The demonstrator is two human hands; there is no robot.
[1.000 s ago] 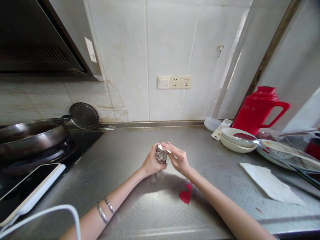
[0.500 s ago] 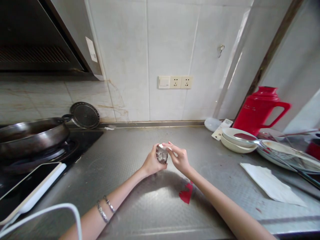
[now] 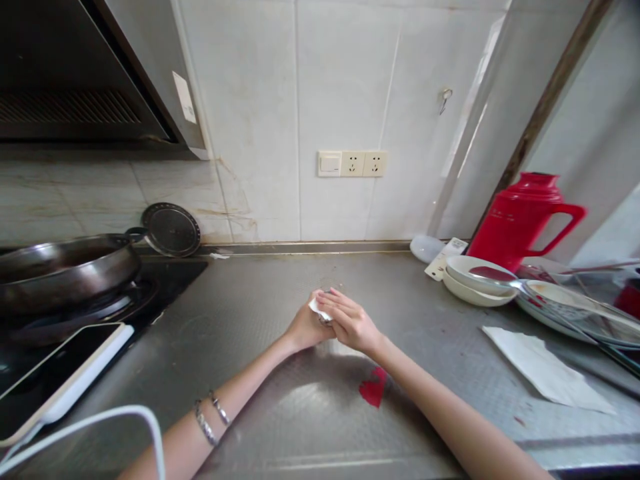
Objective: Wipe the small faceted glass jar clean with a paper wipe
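Note:
Above the middle of the metal counter [image 3: 240, 300], my left hand [image 3: 303, 328] is closed around a small clear glass [image 3: 326, 321]. Most of the glass is hidden behind my fingers. My right hand [image 3: 354, 324] lies across it, pressing a piece of white tissue [image 3: 317, 308] against its near side. Below my hands, a torn red scrap [image 3: 373, 388] lies flat on the counter.
At the left, a pan [image 3: 70, 270] sits on the black stove, with a phone [image 3: 60, 373] and white cable [image 3: 100, 415] in front. To the right are a red thermos [image 3: 520, 220], stacked bowls [image 3: 477, 291], plates [image 3: 560, 310] and a folded white tissue sheet [image 3: 545, 370].
My right hand has moved left and down over the glass, bringing the tissue onto its near side and covering more of the glass. My left hand keeps its hold.

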